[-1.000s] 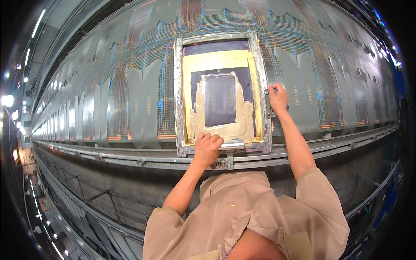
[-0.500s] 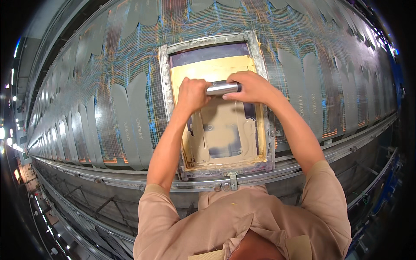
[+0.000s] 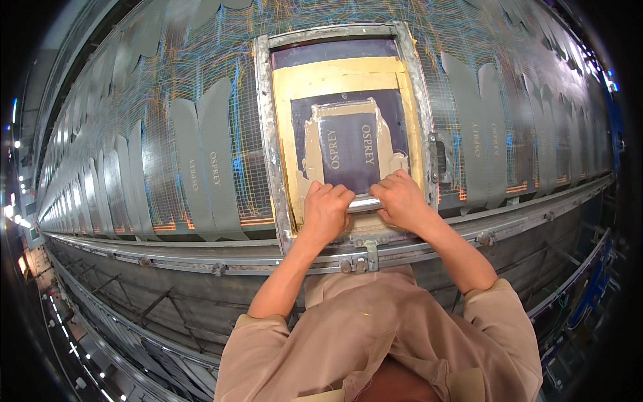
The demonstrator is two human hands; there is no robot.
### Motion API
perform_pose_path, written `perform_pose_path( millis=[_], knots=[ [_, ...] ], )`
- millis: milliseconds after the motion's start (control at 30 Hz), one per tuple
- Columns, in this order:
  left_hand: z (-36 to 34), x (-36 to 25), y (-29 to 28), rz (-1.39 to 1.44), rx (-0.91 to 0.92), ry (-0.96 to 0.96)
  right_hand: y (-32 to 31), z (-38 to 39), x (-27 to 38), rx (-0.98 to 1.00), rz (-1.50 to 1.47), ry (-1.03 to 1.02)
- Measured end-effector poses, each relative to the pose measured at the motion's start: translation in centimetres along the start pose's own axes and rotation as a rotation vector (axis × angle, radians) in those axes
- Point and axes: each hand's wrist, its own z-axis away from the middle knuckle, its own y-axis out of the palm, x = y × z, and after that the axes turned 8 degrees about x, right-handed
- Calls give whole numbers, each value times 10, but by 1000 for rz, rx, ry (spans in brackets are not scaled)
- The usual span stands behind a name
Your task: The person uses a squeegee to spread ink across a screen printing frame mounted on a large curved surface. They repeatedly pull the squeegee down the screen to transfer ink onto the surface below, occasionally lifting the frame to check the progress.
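My left hand point(image 3: 327, 209) and my right hand point(image 3: 400, 201) are closed on either end of a metal squeegee bar point(image 3: 364, 202), low inside a screen-printing frame point(image 3: 416, 87) with worn metal sides. The frame holds a dark purple mesh point(image 3: 351, 174) bordered with yellow point(image 3: 335, 77). Beige paste point(image 3: 313, 151) lies in a rough U around the middle, where two rows of pale lettering show. The squeegee's blade is hidden behind the bar and my fingers.
A long table carries grey cut pieces point(image 3: 211, 161) with pale print over a grid of coloured lines, on both sides of the frame. A metal rail point(image 3: 485, 239) with a central clamp point(image 3: 372, 254) runs along the near edge. Lower walkway railings and lights are at left.
Both hands have drawn the bar from the frame's upper part to its near end, uncovering the dark middle. A second ago my right hand was on the frame's right side, off the bar.
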Motion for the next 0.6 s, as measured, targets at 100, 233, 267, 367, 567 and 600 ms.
perform_pose_path(
  millis=[100, 233, 267, 367, 567, 600],
  knots=[
    [-14, 6, -9, -33, -2, 22, -9, -2, -3, -19, 37, -20],
    [-90, 53, -42, -129, -82, 39, -45, -79, -53, -161, 159, -84],
    [-113, 64, -50, -142, -125, 49, -59, -101, -66, -107, 149, -51],
    [-165, 85, -68, -166, -66, -4, -86, -146, -97, -41, 103, 5],
    [-171, 89, -64, -144, -74, -32, -82, -153, -97, -41, 57, 42],
    [-162, 86, -56, -121, -87, -17, -78, -144, -92, -33, 70, 54]
  ],
)
